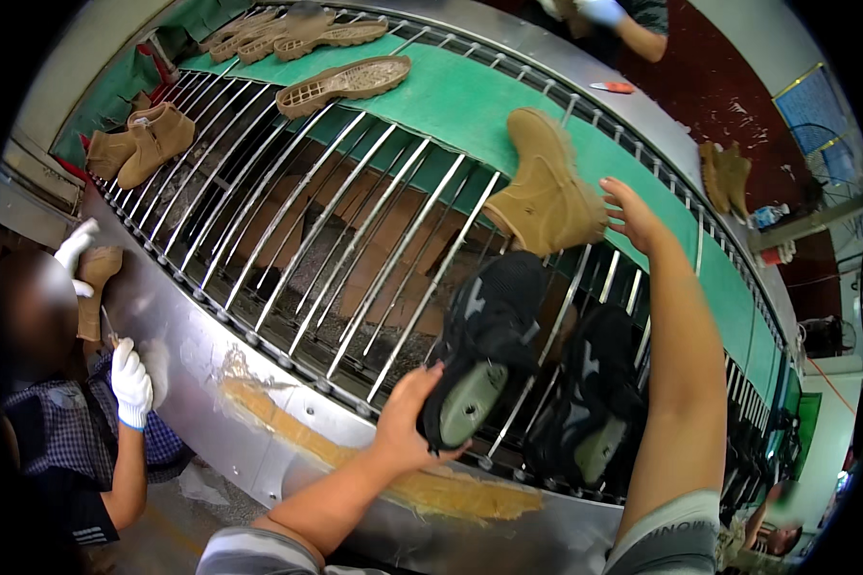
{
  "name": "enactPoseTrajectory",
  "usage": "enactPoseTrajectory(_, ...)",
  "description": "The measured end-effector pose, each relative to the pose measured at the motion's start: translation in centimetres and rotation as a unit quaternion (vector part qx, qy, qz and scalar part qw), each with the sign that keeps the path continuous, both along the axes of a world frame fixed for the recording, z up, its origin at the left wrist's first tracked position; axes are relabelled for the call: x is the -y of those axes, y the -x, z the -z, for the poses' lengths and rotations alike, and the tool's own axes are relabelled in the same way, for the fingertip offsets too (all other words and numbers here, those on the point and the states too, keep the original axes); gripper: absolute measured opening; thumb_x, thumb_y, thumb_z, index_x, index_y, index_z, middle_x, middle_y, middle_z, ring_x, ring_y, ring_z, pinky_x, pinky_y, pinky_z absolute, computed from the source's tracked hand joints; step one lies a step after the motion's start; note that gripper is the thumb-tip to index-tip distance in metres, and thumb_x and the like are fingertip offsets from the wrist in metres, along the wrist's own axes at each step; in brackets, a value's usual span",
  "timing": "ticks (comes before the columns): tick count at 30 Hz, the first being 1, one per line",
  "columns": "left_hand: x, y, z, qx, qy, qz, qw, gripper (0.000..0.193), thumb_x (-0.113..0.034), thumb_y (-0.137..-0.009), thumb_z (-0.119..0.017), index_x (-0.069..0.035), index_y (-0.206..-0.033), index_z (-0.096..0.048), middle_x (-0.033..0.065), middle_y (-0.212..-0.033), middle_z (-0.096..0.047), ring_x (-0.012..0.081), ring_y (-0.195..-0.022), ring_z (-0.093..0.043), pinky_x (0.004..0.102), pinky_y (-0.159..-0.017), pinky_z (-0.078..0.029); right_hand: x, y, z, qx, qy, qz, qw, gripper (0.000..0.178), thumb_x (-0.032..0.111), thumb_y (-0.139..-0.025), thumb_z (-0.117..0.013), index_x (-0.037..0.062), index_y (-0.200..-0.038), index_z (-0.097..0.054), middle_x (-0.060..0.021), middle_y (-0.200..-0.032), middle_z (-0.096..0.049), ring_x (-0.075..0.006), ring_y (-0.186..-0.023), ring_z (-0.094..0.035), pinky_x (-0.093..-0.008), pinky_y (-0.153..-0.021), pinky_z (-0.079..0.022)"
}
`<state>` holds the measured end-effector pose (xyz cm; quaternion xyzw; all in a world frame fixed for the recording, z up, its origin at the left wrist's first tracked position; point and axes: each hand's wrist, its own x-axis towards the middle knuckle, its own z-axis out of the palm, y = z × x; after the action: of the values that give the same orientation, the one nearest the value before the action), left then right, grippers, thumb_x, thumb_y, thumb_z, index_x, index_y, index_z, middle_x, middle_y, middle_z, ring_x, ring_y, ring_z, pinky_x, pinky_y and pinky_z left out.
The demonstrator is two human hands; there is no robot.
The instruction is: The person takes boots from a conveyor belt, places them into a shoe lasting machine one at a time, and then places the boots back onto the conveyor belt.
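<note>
My left hand grips the heel of a black shoe with a grey-green sole, holding it against the metal bars of the rack conveyor. A second black shoe rests on the bars just to its right. My right hand reaches forward with fingers apart, touching the toe of a tan boot that stands on the green belt.
Tan soles and more tan boots lie farther along the belt and rack. A person in white gloves works on a boot at the left. Another person's arm shows at the top. Glue residue streaks the metal front edge.
</note>
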<state>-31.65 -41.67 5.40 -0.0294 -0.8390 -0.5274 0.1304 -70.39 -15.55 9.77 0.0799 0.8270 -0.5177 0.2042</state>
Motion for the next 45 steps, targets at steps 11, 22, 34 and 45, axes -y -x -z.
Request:
enactPoseTrajectory(11, 1.4, 1.2, 1.2, 0.050, -0.037, 0.046, 0.997, 0.076, -0.024, -0.058, -0.084, 0.003, -0.121, -0.051, 0.0210, -0.120, -0.060, 0.0349, -0.118, -0.057, 0.0517, -0.106, -0.037, 3.4, 2.8, 2.0, 0.239, 0.156, -0.093, 0.954, 0.079, 0.030, -0.077, -0.064, 0.0130, -0.147, -0.032, -0.0129, -0.136, -0.051, -0.0309, -0.115, -0.057, -0.0450, -0.096, -0.047)
enactPoseTrajectory(22, 1.0, -0.2, 1.4, -0.006, -0.031, 0.055, 0.998, 0.092, -0.019, -0.053, -0.087, 0.001, -0.132, -0.046, 0.0204, -0.129, -0.056, 0.0417, -0.121, -0.052, 0.0502, -0.107, -0.037, 2.8, -6.6, -7.6, -0.013, 0.126, 0.068, 0.990, 0.077, 0.021, -0.072, -0.066, 0.0035, -0.141, -0.036, -0.0184, -0.123, -0.055, -0.0311, -0.111, -0.058, -0.0420, -0.092, -0.049)
enactPoseTrajectory(34, -2.5, -1.9, -0.2, 0.129, -0.089, 0.028, 0.987, 0.089, -0.026, -0.064, -0.085, -0.002, -0.139, -0.043, 0.0216, -0.124, -0.057, 0.0305, -0.112, -0.057, 0.0387, -0.097, -0.043, -17.2, -59.5, -20.1, -0.179, 0.471, 0.246, 0.828, 0.071, 0.029, -0.077, -0.054, 0.0012, -0.141, -0.039, -0.0197, -0.135, -0.051, -0.0343, -0.121, -0.053, -0.0469, -0.101, -0.043)
enactPoseTrajectory(45, -23.7, -21.5, 7.1, 0.067, -0.179, 0.210, 0.959, 0.016, -0.009, -0.086, -0.059, 0.001, -0.098, -0.061, 0.0050, -0.080, -0.059, 0.0130, -0.071, -0.056, 0.0261, -0.066, -0.045, -22.4, -115.3, -13.5, -0.485, 0.476, 0.497, 0.540, 0.065, 0.029, -0.080, -0.054, -0.0019, -0.137, -0.044, -0.0202, -0.133, -0.054, -0.0348, -0.117, -0.055, -0.0467, -0.098, -0.046)
